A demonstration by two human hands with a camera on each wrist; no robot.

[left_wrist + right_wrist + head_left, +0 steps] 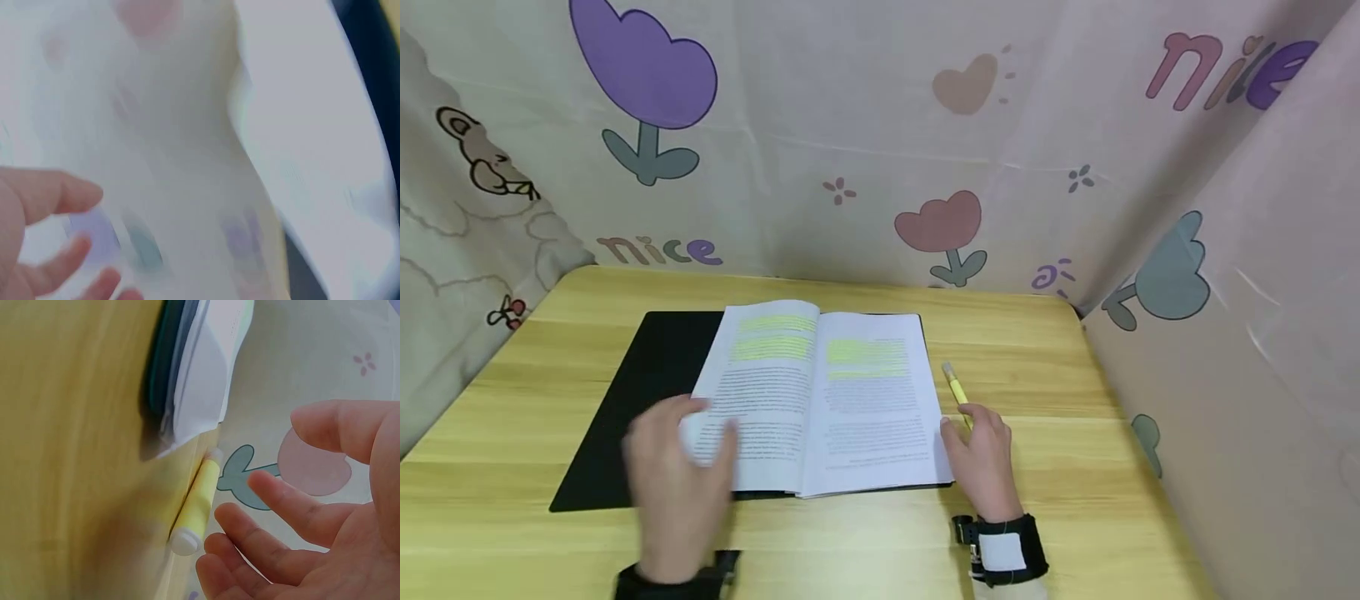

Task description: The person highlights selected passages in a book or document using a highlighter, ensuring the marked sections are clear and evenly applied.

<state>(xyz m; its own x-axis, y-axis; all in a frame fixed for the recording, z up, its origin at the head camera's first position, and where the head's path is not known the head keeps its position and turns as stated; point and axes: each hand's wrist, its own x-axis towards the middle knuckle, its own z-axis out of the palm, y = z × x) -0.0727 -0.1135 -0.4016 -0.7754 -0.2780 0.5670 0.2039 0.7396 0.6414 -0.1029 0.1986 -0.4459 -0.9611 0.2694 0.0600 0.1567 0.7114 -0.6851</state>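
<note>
White pages of the book [820,400] are marked with yellow-green highlighting near the table's far edge. A black mat [625,400] is laid on the light wood-grain table [1075,467]. A yellow highlighter [957,389] is capped in white.

The left hand [679,475] is motion-blurred over the open book's [820,396] lower left corner, hiding text there. The left wrist view is smeared. The highlighter's [957,390] near end disappears behind the right hand [981,454].
</note>
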